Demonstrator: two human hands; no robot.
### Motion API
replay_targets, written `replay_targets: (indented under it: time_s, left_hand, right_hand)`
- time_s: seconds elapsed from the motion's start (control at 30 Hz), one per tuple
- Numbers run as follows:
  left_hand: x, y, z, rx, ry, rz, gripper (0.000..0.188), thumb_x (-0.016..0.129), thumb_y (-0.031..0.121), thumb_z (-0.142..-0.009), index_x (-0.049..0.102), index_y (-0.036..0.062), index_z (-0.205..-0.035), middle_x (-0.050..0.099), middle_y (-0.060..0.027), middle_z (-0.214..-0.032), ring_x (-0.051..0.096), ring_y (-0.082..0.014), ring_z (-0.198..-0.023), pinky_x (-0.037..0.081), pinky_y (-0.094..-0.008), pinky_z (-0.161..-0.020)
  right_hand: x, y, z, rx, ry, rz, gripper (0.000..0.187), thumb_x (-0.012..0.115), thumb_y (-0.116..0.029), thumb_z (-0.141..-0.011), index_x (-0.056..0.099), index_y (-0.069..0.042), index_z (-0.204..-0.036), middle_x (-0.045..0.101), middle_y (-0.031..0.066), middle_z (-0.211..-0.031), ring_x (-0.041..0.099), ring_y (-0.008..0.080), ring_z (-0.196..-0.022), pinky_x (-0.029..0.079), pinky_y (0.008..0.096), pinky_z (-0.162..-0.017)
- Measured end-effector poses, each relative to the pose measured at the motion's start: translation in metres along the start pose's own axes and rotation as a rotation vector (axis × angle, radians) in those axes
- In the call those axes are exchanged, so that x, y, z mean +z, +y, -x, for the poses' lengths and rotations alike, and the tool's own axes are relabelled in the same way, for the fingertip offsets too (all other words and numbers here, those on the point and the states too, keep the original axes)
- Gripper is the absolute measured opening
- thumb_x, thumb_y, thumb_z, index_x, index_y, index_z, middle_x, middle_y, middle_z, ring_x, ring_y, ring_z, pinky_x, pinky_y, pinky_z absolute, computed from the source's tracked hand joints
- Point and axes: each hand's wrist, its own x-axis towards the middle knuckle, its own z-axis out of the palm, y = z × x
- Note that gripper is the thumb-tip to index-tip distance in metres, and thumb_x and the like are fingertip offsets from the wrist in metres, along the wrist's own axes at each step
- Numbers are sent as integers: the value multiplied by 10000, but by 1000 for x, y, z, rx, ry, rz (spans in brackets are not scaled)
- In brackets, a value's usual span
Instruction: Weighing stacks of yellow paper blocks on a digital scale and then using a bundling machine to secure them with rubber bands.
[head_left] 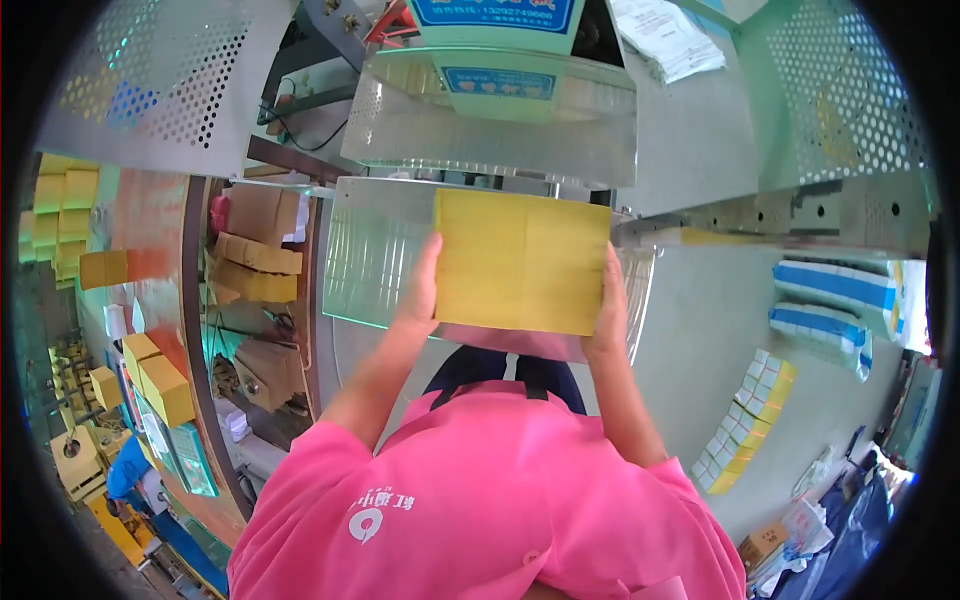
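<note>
A flat, rectangular yellow paper stack (522, 262) is held level in front of my body, a faint crease or seam running down its middle. My left hand (424, 285) presses against its left edge, and my right hand (611, 300) grips the right edge. The fingers curl partly out of sight under it, and its thickness is hidden from above. Below the stack lies a clear, shiny tray-like surface (375, 270), part of the machine in front of me.
Ahead stands a machine with a transparent cover (480, 130). Perforated metal panels (165, 90) flank it. To the left, a reddish table (150, 215) carries yellow paper blocks (166, 388). Bundled stacks (745, 420) and blue-white striped packs (830, 285) lie on the floor at right. A person in blue (128, 468) is at far left.
</note>
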Motion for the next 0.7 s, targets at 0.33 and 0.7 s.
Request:
replay_targets:
  time_s: [0.33,0.7]
  left_hand:
    - [26,40,-85,14,-207,-112,535,464,448,-997,488,41,-1342,561,-69,-1264,532,-171,-1153,426,-324,-972]
    - [17,48,-94,121,-150,-253,595,500,401,-981,368,45,-1439,463,-83,-1398,445,-176,-1268,360,-340,-1050]
  right_hand:
    - [21,-30,-69,57,132,17,462,437,-365,-1011,479,-104,-1390,517,21,-1296,493,150,-1164,407,297,-969]
    - [30,-35,-71,45,141,50,561,471,-429,-969,423,-124,-1436,482,28,-1340,464,168,-1221,400,329,-994]
